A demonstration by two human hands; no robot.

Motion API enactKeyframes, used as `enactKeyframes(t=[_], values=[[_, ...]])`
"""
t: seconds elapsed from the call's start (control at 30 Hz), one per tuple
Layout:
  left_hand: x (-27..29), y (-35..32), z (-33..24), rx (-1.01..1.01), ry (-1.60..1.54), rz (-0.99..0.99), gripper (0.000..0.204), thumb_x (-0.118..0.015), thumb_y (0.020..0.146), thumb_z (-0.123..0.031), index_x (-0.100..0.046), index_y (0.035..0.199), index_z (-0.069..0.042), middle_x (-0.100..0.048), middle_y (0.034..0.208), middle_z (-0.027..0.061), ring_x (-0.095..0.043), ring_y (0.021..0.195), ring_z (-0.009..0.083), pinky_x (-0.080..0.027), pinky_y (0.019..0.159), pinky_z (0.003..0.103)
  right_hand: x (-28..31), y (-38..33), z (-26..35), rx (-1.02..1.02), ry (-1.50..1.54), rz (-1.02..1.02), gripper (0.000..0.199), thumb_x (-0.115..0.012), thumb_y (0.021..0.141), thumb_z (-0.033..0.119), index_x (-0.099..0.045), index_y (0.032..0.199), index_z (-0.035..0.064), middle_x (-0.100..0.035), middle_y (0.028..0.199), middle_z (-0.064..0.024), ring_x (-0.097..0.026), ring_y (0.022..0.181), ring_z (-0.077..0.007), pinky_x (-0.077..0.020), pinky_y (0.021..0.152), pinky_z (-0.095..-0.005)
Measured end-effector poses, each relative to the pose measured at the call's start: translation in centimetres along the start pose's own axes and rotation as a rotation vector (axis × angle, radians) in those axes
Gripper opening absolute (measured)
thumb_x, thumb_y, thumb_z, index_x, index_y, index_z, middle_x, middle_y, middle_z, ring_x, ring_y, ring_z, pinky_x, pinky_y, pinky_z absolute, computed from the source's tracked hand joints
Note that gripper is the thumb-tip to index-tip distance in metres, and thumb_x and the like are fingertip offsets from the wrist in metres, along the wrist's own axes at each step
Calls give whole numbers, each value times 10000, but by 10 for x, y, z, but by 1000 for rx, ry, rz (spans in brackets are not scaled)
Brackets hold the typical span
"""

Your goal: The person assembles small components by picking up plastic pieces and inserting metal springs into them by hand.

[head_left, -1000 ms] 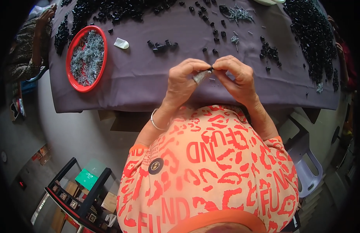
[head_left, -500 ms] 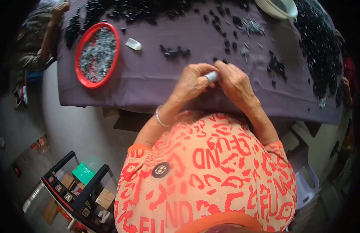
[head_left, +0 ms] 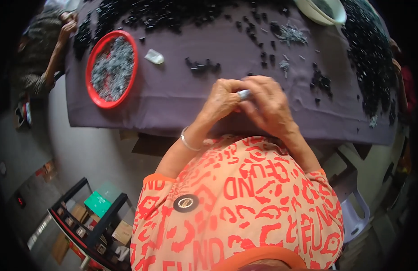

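My left hand (head_left: 221, 101) is closed in a pinch above the near edge of the cloth-covered table. A pale grey-white piece (head_left: 244, 94) shows at its fingertips; whether it is a wrap on a finger or a held thing is unclear. My right hand (head_left: 270, 108) meets it from the right, its fingers curving over the left fingertips and its thumb lower down. Motion blurs the right fingers, and anything between the two hands is hidden. Just beyond them lies a short row of small black parts (head_left: 202, 67).
A red basin (head_left: 89, 86) of small grey pieces stands at the left, beside a small whitish object (head_left: 154, 57). Black parts (head_left: 369, 58) are heaped along the right and far sides. Loose grey pieces (head_left: 292, 35) lie near a pale bowl (head_left: 342, 16). Another person's arm (head_left: 57, 47) shows far left.
My right hand has shifted slightly toward me, and its fingers have loosened and lifted over the left fingertips. The left hand stays nearly in place.
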State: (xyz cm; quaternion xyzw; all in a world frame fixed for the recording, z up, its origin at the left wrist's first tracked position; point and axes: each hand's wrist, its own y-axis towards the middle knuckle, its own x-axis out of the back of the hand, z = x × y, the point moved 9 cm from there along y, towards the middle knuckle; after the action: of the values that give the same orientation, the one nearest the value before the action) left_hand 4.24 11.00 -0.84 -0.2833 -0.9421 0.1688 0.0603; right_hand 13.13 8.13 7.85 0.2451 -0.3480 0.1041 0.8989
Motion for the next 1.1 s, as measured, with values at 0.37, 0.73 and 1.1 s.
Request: enactKeyframes(t=[0.37,0.73,1.1], values=[[9,-9,18,-230,-95,-210,198,-637,812,-74,-658,991,7,-655,810,69,-617,705,105,-517,607,232,-47,8,-1,74,150,94,541,-560,869,393,-465,1295,73,-480,1308,-170,-470,1204,-338,-371,1007,-415],[46,-22,-6,-32,22,-337,179,-612,839,-85,-669,990,-9,-660,811,70,-636,712,130,-519,600,254,58,-41,-91,-381,-309,-324,136,-674,751,51,-611,872,52,-561,781,-70,-566,753,-223,-455,676,-348],[30,-22,-51,-435,731,-509,202,-701,727,-34,-663,924,-60,-594,802,120,-602,682,260,-483,623,353,40,-29,-86,-275,-645,-213,118,-656,780,137,-584,871,111,-539,803,-22,-549,809,-193,-408,687,-351]])
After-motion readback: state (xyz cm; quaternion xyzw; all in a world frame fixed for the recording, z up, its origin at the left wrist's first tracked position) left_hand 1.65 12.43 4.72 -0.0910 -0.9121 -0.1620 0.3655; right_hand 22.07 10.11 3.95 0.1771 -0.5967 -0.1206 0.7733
